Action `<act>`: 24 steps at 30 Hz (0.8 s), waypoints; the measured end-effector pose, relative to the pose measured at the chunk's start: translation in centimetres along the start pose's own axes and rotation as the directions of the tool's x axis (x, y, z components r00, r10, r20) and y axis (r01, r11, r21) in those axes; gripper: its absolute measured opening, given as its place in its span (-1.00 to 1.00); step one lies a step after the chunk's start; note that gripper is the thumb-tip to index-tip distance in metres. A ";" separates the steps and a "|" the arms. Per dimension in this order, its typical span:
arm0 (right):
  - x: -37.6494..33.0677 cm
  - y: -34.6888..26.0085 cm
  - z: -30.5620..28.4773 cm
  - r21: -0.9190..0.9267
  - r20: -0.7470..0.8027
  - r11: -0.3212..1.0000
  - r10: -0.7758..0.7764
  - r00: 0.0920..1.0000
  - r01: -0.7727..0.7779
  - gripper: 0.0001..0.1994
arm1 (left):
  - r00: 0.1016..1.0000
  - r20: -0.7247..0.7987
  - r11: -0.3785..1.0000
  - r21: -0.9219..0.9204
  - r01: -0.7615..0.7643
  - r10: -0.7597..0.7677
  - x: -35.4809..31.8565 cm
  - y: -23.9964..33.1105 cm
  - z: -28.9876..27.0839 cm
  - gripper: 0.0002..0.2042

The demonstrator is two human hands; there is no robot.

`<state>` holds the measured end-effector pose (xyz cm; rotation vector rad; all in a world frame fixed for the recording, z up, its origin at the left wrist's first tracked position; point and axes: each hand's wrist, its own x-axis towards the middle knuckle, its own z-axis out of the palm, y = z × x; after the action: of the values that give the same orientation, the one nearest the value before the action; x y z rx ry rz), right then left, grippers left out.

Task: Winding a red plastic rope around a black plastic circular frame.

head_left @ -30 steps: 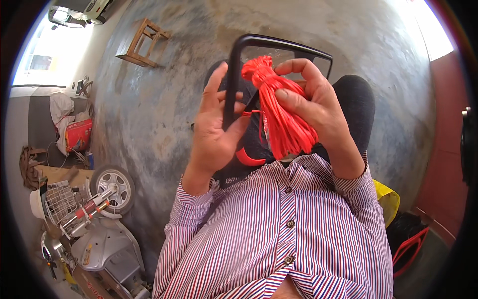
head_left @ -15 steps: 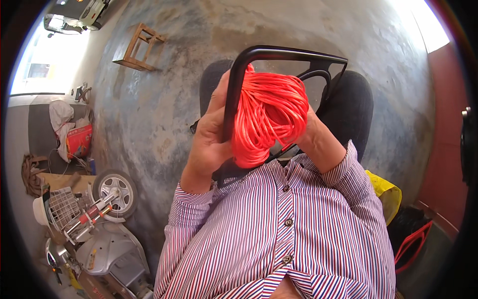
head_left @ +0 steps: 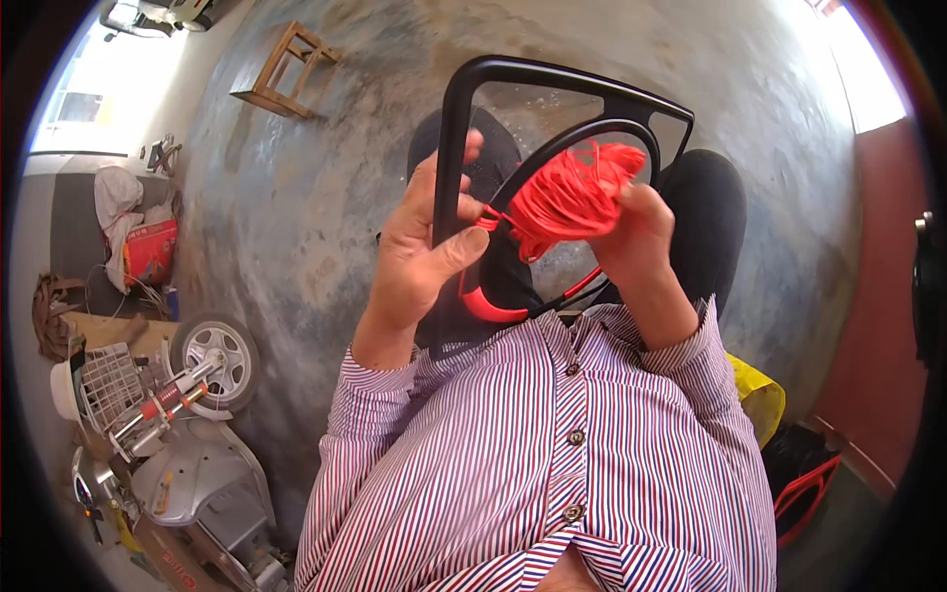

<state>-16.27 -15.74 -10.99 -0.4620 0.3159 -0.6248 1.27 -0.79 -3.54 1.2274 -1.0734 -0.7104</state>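
A black frame with rounded corners and a curved inner loop stands tilted over my lap, between my knees. My left hand is around its left side bar, thumb in front and fingers partly behind. Red cord is wound around the loop close to that thumb, and a red band covers the loop's lower left part. Inside the loop, my right hand grips a thick bundle of red cord, slightly blurred. A strand runs from the bundle to the windings by my left hand.
Far left on the concrete floor stands a small wooden stool. A grey scooter with its wheel occupies the lower left. Near a white sack is a red box. At right are a yellow bag and another red-edged frame.
The red cord bundle has moved right and away from the left bar, into the loop, with my right hand. The loop and its red windings now show. My left thumb has shifted toward the windings.
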 end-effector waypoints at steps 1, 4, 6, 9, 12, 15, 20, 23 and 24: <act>-0.6 -0.5 1.0 0.033 0.073 0.999 -0.023 0.997 0.021 -0.50 | 0.998 0.004 0.995 -0.076 0.061 -0.061 -0.2 -0.4 -0.2 -0.85; -1.1 -1.4 3.2 0.259 0.441 0.966 -0.108 0.891 -0.011 -0.46 | 0.963 0.045 0.941 -0.206 0.269 -0.265 -0.6 -0.7 -1.0 -0.82; -1.1 -1.9 3.6 0.253 0.602 0.966 -0.123 0.789 -0.043 -0.48 | 0.947 0.061 0.921 -0.219 0.321 -0.316 -0.7 -0.7 -1.1 -0.79; -1.6 -2.5 3.9 0.056 0.562 0.998 -0.046 0.826 0.017 -0.50 | 0.963 0.053 0.946 -0.179 0.271 -0.265 -0.5 -0.3 -0.7 -0.78; -2.7 -2.6 4.5 -0.075 0.454 0.990 -0.072 0.888 0.119 -0.47 | 0.972 0.043 0.959 -0.159 0.234 -0.231 -0.3 0.0 -0.5 -0.78; -2.7 -2.7 4.3 0.019 0.388 0.993 -0.113 0.915 0.114 -0.50 | 0.978 0.022 0.960 -0.186 0.208 -0.208 -0.6 -0.6 -0.6 -0.79; -1.1 -4.3 0.4 0.245 0.191 0.968 -0.109 0.976 0.061 -0.54 | 0.950 -0.004 0.931 -0.197 0.306 -0.313 -0.7 -0.5 -0.1 -0.82; -0.1 -4.5 -0.8 0.215 0.065 0.971 -0.118 0.991 0.101 -0.61 | 0.937 -0.034 0.929 -0.152 0.338 -0.347 -0.6 -0.5 0.3 -0.83; -0.4 -3.9 0.5 0.155 -0.020 0.979 -0.129 0.991 0.130 -0.62 | 0.934 -0.038 0.930 -0.117 0.348 -0.354 -0.5 -0.4 0.4 -0.82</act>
<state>-18.26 -18.17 -8.52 -0.3308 0.2454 -0.7733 0.77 -0.56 -4.08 1.3529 -0.7611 -0.9874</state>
